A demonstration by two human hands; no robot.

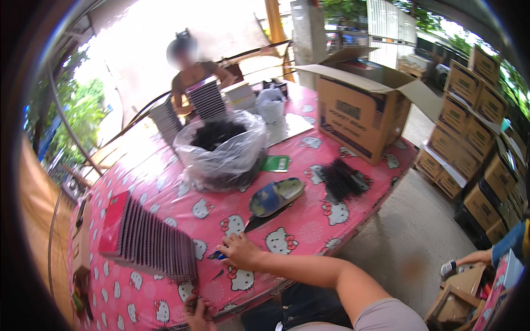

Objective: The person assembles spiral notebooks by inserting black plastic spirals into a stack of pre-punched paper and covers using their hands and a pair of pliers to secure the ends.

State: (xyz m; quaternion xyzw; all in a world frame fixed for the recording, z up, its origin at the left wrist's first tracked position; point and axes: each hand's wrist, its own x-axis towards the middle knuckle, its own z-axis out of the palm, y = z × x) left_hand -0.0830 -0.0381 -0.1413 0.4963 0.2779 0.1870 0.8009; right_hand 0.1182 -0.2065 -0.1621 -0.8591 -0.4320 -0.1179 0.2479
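Note:
At the lower edge, my left hand (200,316) is closed around something small and dark that I cannot make out. It is just below the near end of a tall, leaning stack of thin dark-grey pieces (157,243) with a red top. My right hand (241,252) reaches over the table's near side, fingers curled down on a small blue object (216,255), mostly hidden under them. Beyond that hand, a blue-and-yellow slipper (276,197) lies on a dark flat piece (255,223). A bunch of thin black strips (345,182) is to its right.
A clear plastic bag of black pieces (221,160) stands mid-table, beside a green card (275,163). An open cardboard box (353,113) is at the back right. Another person (190,77) is across the pink table (298,223). Stacked cartons (464,132) are on the right.

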